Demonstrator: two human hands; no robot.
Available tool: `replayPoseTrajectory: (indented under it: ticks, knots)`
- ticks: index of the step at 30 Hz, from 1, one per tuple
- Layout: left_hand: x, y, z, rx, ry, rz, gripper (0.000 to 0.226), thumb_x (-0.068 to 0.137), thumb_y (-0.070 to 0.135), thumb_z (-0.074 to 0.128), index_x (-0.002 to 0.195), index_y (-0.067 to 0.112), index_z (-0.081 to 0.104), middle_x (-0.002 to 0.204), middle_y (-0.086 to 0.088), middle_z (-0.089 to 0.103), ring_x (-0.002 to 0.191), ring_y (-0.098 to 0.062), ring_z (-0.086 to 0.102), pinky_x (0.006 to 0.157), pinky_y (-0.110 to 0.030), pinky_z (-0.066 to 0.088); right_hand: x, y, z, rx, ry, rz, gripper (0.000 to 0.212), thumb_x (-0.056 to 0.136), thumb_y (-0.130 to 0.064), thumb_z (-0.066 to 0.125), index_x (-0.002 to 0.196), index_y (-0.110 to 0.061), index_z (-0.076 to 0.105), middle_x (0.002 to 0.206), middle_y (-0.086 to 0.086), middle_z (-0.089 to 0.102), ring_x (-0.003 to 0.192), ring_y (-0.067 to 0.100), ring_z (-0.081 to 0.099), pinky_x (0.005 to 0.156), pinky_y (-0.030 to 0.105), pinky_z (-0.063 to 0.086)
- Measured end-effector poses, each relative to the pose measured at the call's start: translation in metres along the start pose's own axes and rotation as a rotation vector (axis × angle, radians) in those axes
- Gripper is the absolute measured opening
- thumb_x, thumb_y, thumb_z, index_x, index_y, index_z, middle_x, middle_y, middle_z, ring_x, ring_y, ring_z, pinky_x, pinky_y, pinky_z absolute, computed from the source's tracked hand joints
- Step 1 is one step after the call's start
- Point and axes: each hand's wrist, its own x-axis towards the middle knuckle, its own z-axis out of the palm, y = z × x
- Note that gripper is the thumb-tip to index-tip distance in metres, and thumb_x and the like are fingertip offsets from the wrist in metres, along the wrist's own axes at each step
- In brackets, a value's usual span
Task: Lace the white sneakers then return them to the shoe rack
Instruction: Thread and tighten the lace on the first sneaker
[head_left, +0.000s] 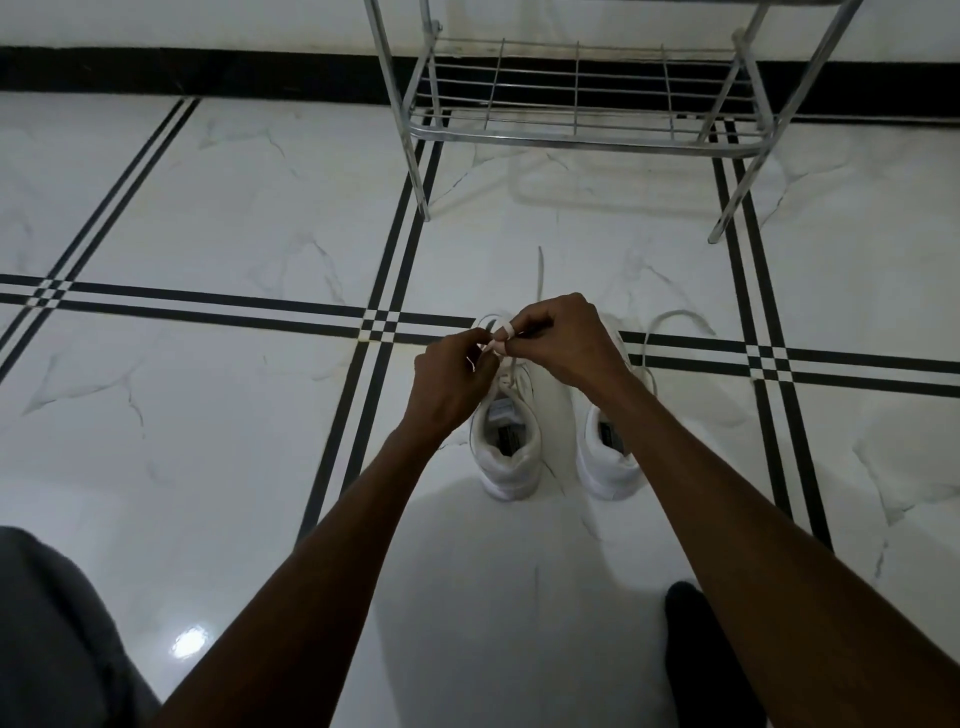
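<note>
Two white sneakers stand side by side on the floor, heels toward me. Over the left sneaker (508, 457) both hands work its white lace (500, 332). My left hand (453, 383) pinches one strand, and my right hand (558, 340) pinches a loop wrapped over a fingertip. One loose end of that lace (540, 270) trails forward on the floor. The right sneaker (609, 460) is partly hidden by my right forearm; its lace (670, 325) lies loose in a loop beside it. The metal shoe rack (582, 140) stands just beyond the shoes, and its visible lower shelf holds nothing.
White marble floor tiles (208, 208) with black stripe borders spread all around. A black skirting strip (182, 73) runs along the wall behind the rack. My grey-clad knee (57, 634) is at the lower left, and a dark foot (701, 644) at the lower right.
</note>
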Motion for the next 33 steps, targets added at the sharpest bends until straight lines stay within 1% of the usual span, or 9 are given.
replayPoseTrajectory:
  ticks: [5, 9, 14, 18, 21, 25, 27, 29, 33]
  knots:
    - [0.002, 0.003, -0.005, -0.289, -0.071, -0.102, 0.017, 0.096, 0.016, 0.059, 0.105, 0.011, 0.073, 0.079, -0.003, 0.075, 0.067, -0.010, 0.069, 0.064, -0.024, 0.053, -0.001, 0.004, 0.000, 0.135, 0.010, 0.045, 0.019, 0.071, -0.018, 0.088, 0.088, -0.014, 0.082, 0.083, 0.002, 0.079, 0.082, 0.013, 0.076, 0.085, 0.036, 0.062]
    - [0.000, -0.001, -0.014, -0.464, -0.099, -0.121, 0.021, 0.090, 0.021, 0.074, 0.105, 0.007, 0.072, 0.090, -0.008, 0.079, 0.079, -0.014, 0.073, 0.066, -0.019, 0.054, -0.001, 0.006, -0.004, 0.185, 0.006, 0.092, 0.019, 0.071, -0.016, 0.087, 0.089, -0.013, 0.082, 0.085, 0.003, 0.080, 0.084, 0.014, 0.076, 0.088, 0.040, 0.061]
    - [0.002, -0.007, -0.029, -0.293, -0.099, -0.066, 0.027, 0.093, 0.031, 0.071, 0.094, 0.005, 0.070, 0.086, 0.001, 0.073, 0.077, 0.003, 0.066, 0.073, -0.013, 0.052, 0.000, 0.011, -0.010, 0.285, -0.029, 0.130, 0.021, 0.071, -0.012, 0.087, 0.091, -0.009, 0.081, 0.087, 0.009, 0.079, 0.086, 0.023, 0.077, 0.085, 0.041, 0.062]
    - [-0.001, 0.001, -0.037, -0.630, -0.229, -0.231, 0.035, 0.105, 0.034, 0.046, 0.097, 0.006, 0.065, 0.095, -0.005, 0.064, 0.097, -0.013, 0.061, 0.096, -0.032, 0.049, -0.002, 0.009, -0.006, 0.351, -0.058, 0.160, 0.023, 0.073, -0.010, 0.086, 0.093, -0.004, 0.079, 0.090, 0.013, 0.079, 0.088, 0.027, 0.077, 0.082, 0.036, 0.063]
    - [0.002, 0.004, -0.044, -0.805, -0.053, -0.326, 0.035, 0.104, 0.028, 0.048, 0.075, 0.012, 0.061, 0.064, 0.000, 0.062, 0.080, -0.024, 0.066, 0.093, -0.041, 0.054, -0.001, 0.011, -0.006, 0.397, -0.045, 0.184, 0.019, 0.075, -0.008, 0.084, 0.092, -0.003, 0.078, 0.089, 0.016, 0.078, 0.082, 0.020, 0.075, 0.078, 0.031, 0.062]
    - [-0.002, -0.029, -0.057, -0.591, 0.241, -0.374, 0.038, 0.094, 0.037, 0.061, 0.074, 0.006, 0.063, 0.060, -0.002, 0.043, 0.056, -0.014, 0.044, 0.063, -0.034, 0.045, 0.003, 0.023, -0.008, 0.414, -0.031, 0.313, 0.022, 0.087, -0.016, 0.075, 0.100, 0.002, 0.074, 0.095, 0.016, 0.078, 0.086, 0.020, 0.076, 0.075, 0.032, 0.061]
    - [-0.011, -0.052, -0.062, -0.352, 0.313, -0.408, 0.047, 0.092, 0.045, 0.061, 0.082, -0.001, 0.063, 0.063, -0.005, 0.049, 0.062, -0.017, 0.046, 0.063, -0.030, 0.041, 0.005, 0.036, -0.007, 0.302, 0.044, 0.429, 0.022, 0.091, -0.020, 0.069, 0.095, 0.001, 0.074, 0.093, 0.017, 0.077, 0.086, 0.023, 0.075, 0.068, 0.032, 0.060]
    - [-0.027, -0.071, -0.062, -0.090, 0.313, -0.461, 0.046, 0.097, 0.043, 0.058, 0.084, -0.001, 0.064, 0.070, -0.008, 0.059, 0.069, -0.021, 0.055, 0.063, -0.027, 0.038, 0.005, 0.053, -0.006, -0.060, 0.157, 0.459, 0.026, 0.088, -0.022, 0.068, 0.083, 0.004, 0.070, 0.091, 0.021, 0.074, 0.089, 0.033, 0.073, 0.067, 0.032, 0.056]
    - [-0.051, -0.102, -0.049, 0.122, 0.279, -0.637, 0.044, 0.098, 0.047, 0.056, 0.095, 0.005, 0.067, 0.088, -0.016, 0.069, 0.086, -0.035, 0.064, 0.077, -0.038, 0.047, -0.007, 0.060, 0.003, -0.497, 0.250, 0.233, 0.023, 0.080, -0.004, 0.066, 0.066, -0.011, 0.049, 0.072, 0.011, 0.061, 0.076, 0.027, 0.062, 0.065, 0.031, 0.045]
